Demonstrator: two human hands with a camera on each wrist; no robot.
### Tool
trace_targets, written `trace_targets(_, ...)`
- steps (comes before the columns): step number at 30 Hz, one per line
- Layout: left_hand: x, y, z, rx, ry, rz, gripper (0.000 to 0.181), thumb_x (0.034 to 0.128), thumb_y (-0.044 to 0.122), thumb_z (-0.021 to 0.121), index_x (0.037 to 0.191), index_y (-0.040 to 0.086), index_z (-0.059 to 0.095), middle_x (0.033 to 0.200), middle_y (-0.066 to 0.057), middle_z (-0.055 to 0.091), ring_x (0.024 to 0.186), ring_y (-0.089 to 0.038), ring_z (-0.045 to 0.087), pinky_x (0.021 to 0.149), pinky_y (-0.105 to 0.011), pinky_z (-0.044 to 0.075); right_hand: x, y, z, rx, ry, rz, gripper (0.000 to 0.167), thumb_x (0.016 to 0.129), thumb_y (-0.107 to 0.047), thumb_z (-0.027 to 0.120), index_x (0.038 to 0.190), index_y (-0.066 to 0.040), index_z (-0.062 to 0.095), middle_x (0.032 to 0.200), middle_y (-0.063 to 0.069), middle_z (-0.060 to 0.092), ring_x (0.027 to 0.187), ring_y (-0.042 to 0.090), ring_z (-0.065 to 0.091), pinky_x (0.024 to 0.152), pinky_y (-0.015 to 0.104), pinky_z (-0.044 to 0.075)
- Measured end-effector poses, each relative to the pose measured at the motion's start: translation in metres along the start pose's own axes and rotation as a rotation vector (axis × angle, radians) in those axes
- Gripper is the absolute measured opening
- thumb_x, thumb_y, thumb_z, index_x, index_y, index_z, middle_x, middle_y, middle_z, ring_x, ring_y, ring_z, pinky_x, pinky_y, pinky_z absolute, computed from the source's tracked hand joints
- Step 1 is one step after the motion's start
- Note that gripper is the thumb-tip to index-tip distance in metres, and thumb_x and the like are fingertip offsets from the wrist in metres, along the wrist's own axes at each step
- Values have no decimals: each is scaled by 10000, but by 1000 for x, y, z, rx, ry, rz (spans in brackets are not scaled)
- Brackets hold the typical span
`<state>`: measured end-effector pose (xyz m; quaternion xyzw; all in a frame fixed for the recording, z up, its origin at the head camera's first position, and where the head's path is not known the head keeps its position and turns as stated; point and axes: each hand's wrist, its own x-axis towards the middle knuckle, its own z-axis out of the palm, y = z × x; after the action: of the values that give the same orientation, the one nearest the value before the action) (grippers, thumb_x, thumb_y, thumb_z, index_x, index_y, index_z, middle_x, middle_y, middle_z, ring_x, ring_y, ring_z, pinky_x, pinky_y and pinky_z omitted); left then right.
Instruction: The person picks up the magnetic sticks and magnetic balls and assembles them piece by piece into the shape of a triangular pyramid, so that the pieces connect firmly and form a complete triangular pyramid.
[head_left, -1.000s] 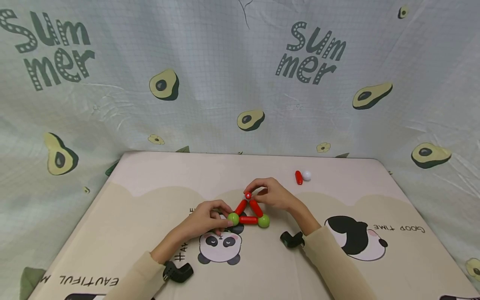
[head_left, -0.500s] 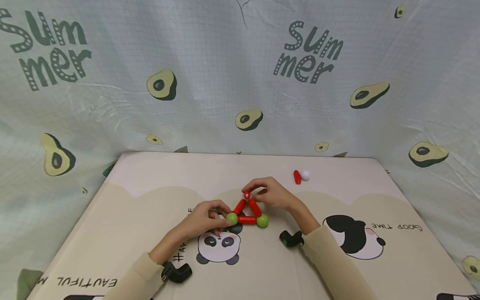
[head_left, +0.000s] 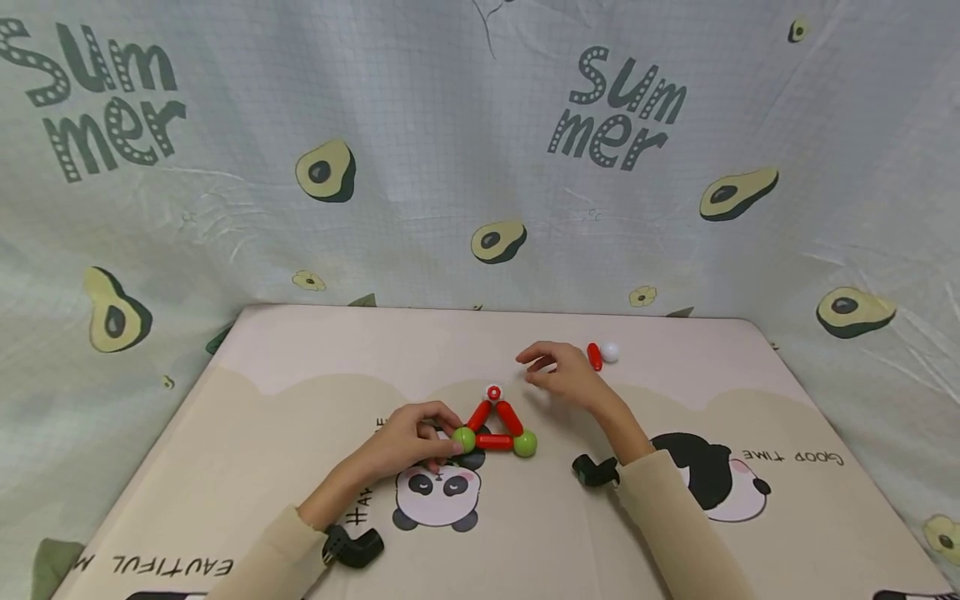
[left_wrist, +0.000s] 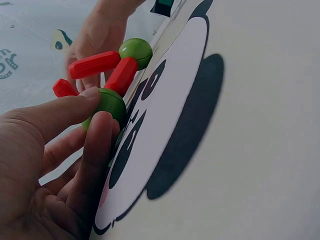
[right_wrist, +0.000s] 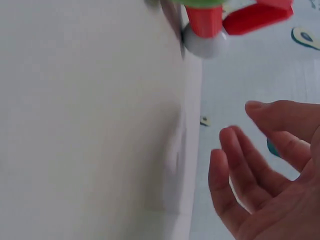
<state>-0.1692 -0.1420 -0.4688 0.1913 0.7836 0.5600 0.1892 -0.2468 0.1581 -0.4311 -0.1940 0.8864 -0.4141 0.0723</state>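
Observation:
Red rods and balls form a triangle on the table: a green ball (head_left: 464,438) at its left corner, another green ball (head_left: 525,443) at its right, and a red rod (head_left: 495,442) between them. At the far corner a further red rod (head_left: 493,392) shows end-on above a pale ball, seen grey in the right wrist view (right_wrist: 205,42). My left hand (head_left: 412,435) pinches the left green ball between thumb and fingers, as the left wrist view (left_wrist: 104,110) also shows. My right hand (head_left: 567,374) hovers right of the far corner, fingers apart, holding nothing.
A loose red rod (head_left: 595,357) and a white ball (head_left: 610,352) lie side by side near the table's far edge, just beyond my right hand. Behind the table (head_left: 315,342) hangs a printed cloth (head_left: 420,100).
My right hand has let go of the far corner and moved right and slightly away from me. My left hand and the triangle stay in place.

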Motion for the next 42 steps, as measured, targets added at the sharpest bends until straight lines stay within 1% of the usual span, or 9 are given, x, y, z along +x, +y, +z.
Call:
trace_targets(6,1,0,1,-3,-5,10,308,914,202,795,1173,77,686,989,-100,694,615,-140,663,596,-266,601,-5,7,-23,-90,130,86,335,947,-124,697,1274,-48,695,1302,167,696,1118,329,702,888,434,578)
trace_targets(10,-1,0,0,3,1,9,308,915,209,795,1171,76,686,996,-101,690,609,-141,666,596,-267,599,-6,13,-39,-236,198,125,371,952,-148,688,1303,-29,672,1304,213,666,1076,348,690,893,489,575)
trace_targets(13,-2,0,0,3,3,4,313,914,212,796,1172,74,687,1005,-105,689,611,-145,668,597,-269,601,-8,18,-51,-360,211,160,395,958,-162,670,1322,-11,654,1266,237,660,996,333,667,858,485,555)
trace_targets(16,-2,0,0,4,4,0,318,913,217,797,1175,73,687,1002,-106,692,617,-146,670,599,-269,602,-10,21,-60,-421,176,196,427,966,-175,660,1352,4,624,1274,255,651,971,325,644,855,491,545)
trace_targets(21,-2,0,-1,9,11,2,313,915,214,796,1174,76,688,991,-103,696,618,-137,668,597,-266,600,-10,26,-67,-428,85,222,475,968,-182,659,1385,28,568,1355,293,613,1185,422,608,1018,585,511)
trace_targets(24,-2,0,-1,5,5,5,313,917,211,794,1177,74,688,1004,-106,691,617,-136,669,598,-273,604,-10,31,-68,-414,60,243,476,967,-177,659,1385,30,563,1360,276,615,1252,426,576,1072,600,480)
trace_targets(30,-1,-1,-1,-4,5,2,308,915,203,795,1173,74,688,1010,-104,684,617,-140,669,595,-278,607,-9,39,-66,-410,51,243,404,959,-159,650,1323,11,604,1208,189,659,1083,338,575,968,528,518)
trace_targets(36,0,-2,0,-12,2,9,311,911,190,798,1173,65,686,1020,-111,680,623,-136,670,598,-288,612,-8,41,-65,-447,68,216,359,917,-93,648,1260,15,655,1203,196,677,1083,347,595,1007,555,518)
trace_targets(42,0,-2,1,-8,7,7,305,912,197,798,1168,73,688,1017,-104,682,622,-149,670,600,-290,613,-9,42,-62,-439,81,224,282,890,-73,691,1168,-23,691,1074,147,722,943,278,634,841,435,546)
